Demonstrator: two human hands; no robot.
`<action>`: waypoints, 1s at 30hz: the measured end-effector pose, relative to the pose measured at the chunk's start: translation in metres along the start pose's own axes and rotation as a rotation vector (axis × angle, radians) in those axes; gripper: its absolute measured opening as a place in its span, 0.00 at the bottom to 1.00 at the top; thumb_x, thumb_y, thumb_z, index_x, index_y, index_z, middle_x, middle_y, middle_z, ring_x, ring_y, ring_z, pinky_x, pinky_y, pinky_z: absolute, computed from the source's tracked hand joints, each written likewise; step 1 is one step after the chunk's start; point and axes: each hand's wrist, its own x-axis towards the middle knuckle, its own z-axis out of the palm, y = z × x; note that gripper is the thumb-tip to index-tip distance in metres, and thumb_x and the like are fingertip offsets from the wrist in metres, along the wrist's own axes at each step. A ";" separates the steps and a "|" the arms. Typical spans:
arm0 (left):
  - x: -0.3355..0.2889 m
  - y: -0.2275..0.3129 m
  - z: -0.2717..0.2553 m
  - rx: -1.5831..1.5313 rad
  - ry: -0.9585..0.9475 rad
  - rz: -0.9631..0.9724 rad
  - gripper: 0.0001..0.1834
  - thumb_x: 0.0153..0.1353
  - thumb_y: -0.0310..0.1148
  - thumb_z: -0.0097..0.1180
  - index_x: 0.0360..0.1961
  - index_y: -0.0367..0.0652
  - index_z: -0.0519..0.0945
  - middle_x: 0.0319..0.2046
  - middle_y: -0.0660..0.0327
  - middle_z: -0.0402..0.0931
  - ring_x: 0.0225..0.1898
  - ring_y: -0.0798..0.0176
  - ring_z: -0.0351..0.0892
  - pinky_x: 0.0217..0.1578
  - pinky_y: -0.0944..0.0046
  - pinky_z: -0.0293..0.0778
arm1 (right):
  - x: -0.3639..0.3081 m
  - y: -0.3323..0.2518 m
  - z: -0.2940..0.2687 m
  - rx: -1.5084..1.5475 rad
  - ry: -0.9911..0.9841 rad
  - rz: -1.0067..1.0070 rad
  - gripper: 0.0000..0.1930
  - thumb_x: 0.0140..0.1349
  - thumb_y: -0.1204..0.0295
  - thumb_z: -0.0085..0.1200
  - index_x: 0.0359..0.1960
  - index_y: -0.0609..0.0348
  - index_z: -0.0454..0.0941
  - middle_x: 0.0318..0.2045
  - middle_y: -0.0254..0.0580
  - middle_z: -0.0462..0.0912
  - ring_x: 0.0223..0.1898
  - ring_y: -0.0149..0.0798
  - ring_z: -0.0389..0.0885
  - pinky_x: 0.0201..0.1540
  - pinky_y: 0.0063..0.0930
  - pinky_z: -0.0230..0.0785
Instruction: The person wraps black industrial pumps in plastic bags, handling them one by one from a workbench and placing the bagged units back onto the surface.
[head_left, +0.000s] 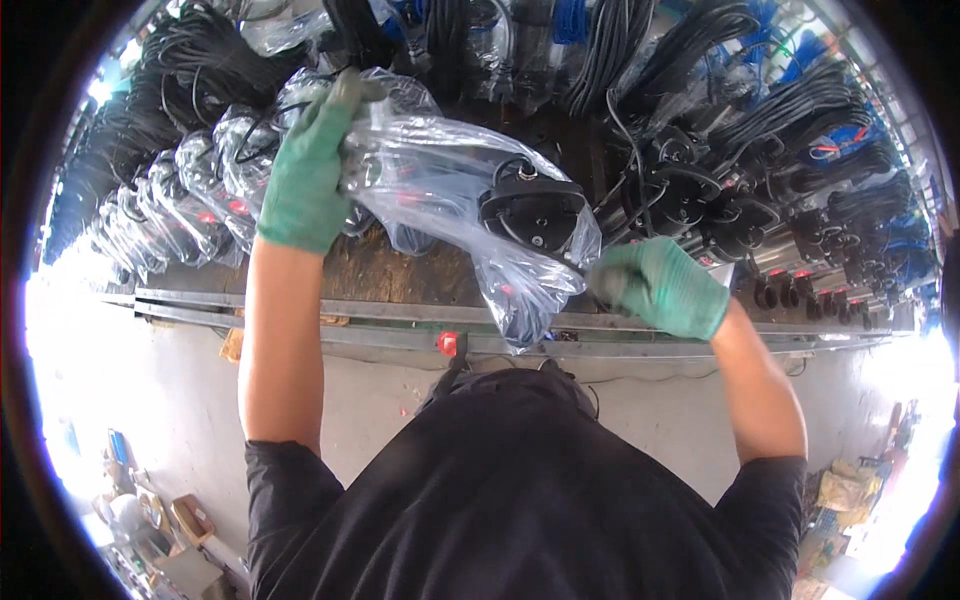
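A clear plastic bag stretches between my two green-gloved hands above the bench. Beside and partly within its film is the black top of what looks like a submersible pump, with a curved handle; the film and shadow hide its body. My left hand grips the bag's upper left part, fingers pointing away from me. At the pump's lower right, my right hand is closed on the bag's edge. A loose bunched end of the bag hangs over the bench's front edge.
The dark wooden bench has a metal front rail. Bagged pumps line its left side. More black-topped pumps crowd the right. Coiled black cables fill the back. A red object sits by the rail.
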 end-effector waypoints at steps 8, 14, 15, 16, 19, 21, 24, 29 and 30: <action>-0.032 0.015 0.022 -0.688 -0.083 -0.324 0.44 0.56 0.49 0.76 0.68 0.37 0.72 0.42 0.66 0.78 0.41 0.73 0.74 0.41 0.69 0.73 | 0.064 0.100 0.058 0.514 0.132 0.171 0.22 0.64 0.71 0.63 0.58 0.65 0.76 0.39 0.42 0.86 0.41 0.34 0.85 0.49 0.30 0.77; -0.052 0.007 0.029 -0.749 -0.197 -0.442 0.44 0.58 0.46 0.75 0.70 0.36 0.69 0.47 0.64 0.76 0.45 0.70 0.75 0.46 0.67 0.75 | 0.044 0.050 0.025 0.886 0.634 0.008 0.06 0.59 0.78 0.53 0.35 0.63 0.82 0.32 0.36 0.82 0.26 0.29 0.77 0.28 0.23 0.69; -0.056 0.009 0.034 -0.756 -0.224 -0.339 0.45 0.57 0.46 0.76 0.70 0.36 0.68 0.49 0.63 0.76 0.47 0.70 0.74 0.47 0.67 0.75 | 0.029 0.044 0.006 0.964 0.563 -0.142 0.05 0.57 0.79 0.50 0.31 0.61 0.80 0.31 0.36 0.80 0.24 0.28 0.73 0.25 0.23 0.64; -0.060 0.012 0.039 -0.764 -0.261 -0.246 0.47 0.57 0.46 0.76 0.71 0.36 0.67 0.51 0.62 0.75 0.50 0.69 0.73 0.48 0.66 0.76 | 0.011 0.040 -0.007 1.043 0.492 -0.278 0.06 0.54 0.80 0.47 0.28 0.60 0.78 0.29 0.36 0.78 0.21 0.27 0.69 0.22 0.22 0.59; -0.054 -0.001 0.064 -0.366 -0.297 0.180 0.62 0.46 0.46 0.83 0.76 0.36 0.58 0.65 0.51 0.68 0.65 0.51 0.68 0.65 0.56 0.69 | 0.003 0.042 0.010 1.024 0.408 -0.320 0.07 0.56 0.74 0.48 0.34 0.60 0.77 0.36 0.39 0.79 0.29 0.29 0.74 0.29 0.23 0.68; -0.054 -0.003 0.077 -0.181 -0.394 0.201 0.68 0.39 0.42 0.86 0.77 0.36 0.54 0.72 0.47 0.59 0.73 0.42 0.59 0.74 0.51 0.57 | 0.012 0.033 0.013 0.960 0.609 -0.252 0.13 0.61 0.69 0.53 0.44 0.61 0.80 0.43 0.42 0.80 0.38 0.32 0.78 0.38 0.25 0.73; -0.038 0.018 0.096 -0.169 -0.469 0.004 0.69 0.37 0.38 0.86 0.77 0.36 0.54 0.74 0.49 0.54 0.74 0.45 0.57 0.74 0.53 0.57 | 0.029 0.014 -0.006 0.877 0.701 -0.100 0.26 0.65 0.61 0.59 0.59 0.65 0.75 0.55 0.48 0.78 0.51 0.38 0.78 0.51 0.29 0.74; -0.032 0.018 0.130 -0.752 -0.534 -0.109 0.50 0.51 0.36 0.78 0.73 0.40 0.64 0.71 0.47 0.62 0.72 0.41 0.60 0.75 0.50 0.54 | 0.077 0.018 -0.034 -0.289 -0.038 0.055 0.33 0.58 0.69 0.63 0.67 0.62 0.73 0.55 0.60 0.83 0.54 0.45 0.83 0.59 0.34 0.73; -0.034 0.007 0.124 -0.570 -0.460 -0.028 0.44 0.55 0.35 0.75 0.71 0.39 0.66 0.70 0.46 0.63 0.72 0.39 0.60 0.75 0.48 0.53 | 0.071 -0.005 -0.032 -0.298 0.027 -0.037 0.21 0.55 0.74 0.58 0.53 0.62 0.83 0.37 0.51 0.88 0.41 0.39 0.86 0.50 0.33 0.76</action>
